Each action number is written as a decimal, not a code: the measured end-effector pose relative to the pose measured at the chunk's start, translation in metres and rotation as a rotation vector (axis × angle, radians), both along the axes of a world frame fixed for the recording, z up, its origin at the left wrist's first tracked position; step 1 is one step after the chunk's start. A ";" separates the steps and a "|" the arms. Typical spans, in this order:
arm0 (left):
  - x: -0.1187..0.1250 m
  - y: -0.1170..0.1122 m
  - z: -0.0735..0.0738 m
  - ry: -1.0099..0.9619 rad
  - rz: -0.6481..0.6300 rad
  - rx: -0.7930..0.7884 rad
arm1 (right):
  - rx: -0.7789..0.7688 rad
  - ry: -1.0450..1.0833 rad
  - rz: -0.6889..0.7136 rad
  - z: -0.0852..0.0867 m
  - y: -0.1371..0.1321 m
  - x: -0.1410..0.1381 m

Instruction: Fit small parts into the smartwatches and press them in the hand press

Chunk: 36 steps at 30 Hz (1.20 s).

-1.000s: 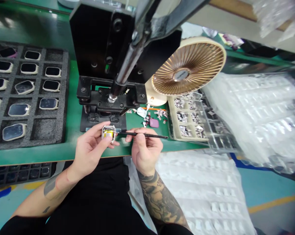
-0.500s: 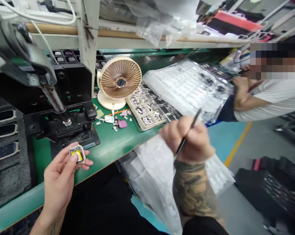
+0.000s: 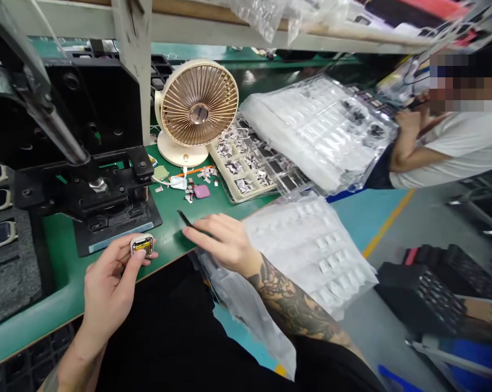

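My left hand (image 3: 109,283) pinches a small white watch case (image 3: 142,245) with a yellow part inside, holding it just above the front edge of the green bench (image 3: 62,294). My right hand (image 3: 223,239) rests low on the bench edge with its fingers together on a thin black tool (image 3: 185,219), whose tip points toward the black hand press (image 3: 78,136). The press stands just behind the watch case, its lever slanting up to the left.
A beige desk fan (image 3: 197,106) stands behind a tray of small parts (image 3: 246,174). Loose scraps and a pink piece (image 3: 201,191) lie by the fan. Clear blister trays (image 3: 319,130) are stacked at right, more on my lap. A co-worker's arm (image 3: 413,147) is at far right. Foam tray (image 3: 9,239) at left.
My right hand came down from mid-air to the bench edge with the black tool. The left hand kept the watch case and lowered slightly. The view swung right since one second ago.
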<state>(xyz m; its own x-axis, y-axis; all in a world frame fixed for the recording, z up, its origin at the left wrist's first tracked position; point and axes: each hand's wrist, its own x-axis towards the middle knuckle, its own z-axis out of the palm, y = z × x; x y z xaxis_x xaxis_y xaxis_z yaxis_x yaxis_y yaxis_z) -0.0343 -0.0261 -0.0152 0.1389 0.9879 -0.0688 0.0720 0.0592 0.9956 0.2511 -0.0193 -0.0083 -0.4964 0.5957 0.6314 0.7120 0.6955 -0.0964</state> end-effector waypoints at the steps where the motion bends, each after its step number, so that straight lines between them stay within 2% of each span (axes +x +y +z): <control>1: 0.000 0.000 0.000 0.005 -0.005 0.004 | -0.042 -0.067 0.011 -0.002 0.004 -0.007; 5: -0.001 0.001 -0.004 0.035 -0.026 0.054 | -0.161 -0.204 -0.010 -0.003 0.018 -0.015; 11: -0.002 0.000 -0.005 -0.018 -0.008 0.012 | -0.220 -0.097 -0.220 0.002 0.027 0.025; 15: -0.001 0.001 -0.002 -0.065 -0.002 -0.018 | -0.365 -0.103 -0.234 0.002 0.041 0.045; 19: -0.002 0.005 0.003 -0.168 -0.001 0.001 | -0.432 -0.117 -0.262 -0.001 0.048 0.046; 25: -0.003 0.006 0.000 -0.167 -0.023 0.024 | -0.493 -0.085 -0.241 0.010 0.046 0.047; 30: -0.003 0.004 -0.004 -0.141 -0.040 0.036 | -0.398 -0.037 -0.260 0.014 0.037 0.041; 34: -0.003 0.004 -0.004 -0.134 -0.031 0.025 | -0.465 -0.036 -0.205 0.016 0.029 0.039; 36: -0.004 0.003 -0.004 -0.127 -0.017 0.009 | -0.446 -0.016 -0.266 0.022 0.027 0.047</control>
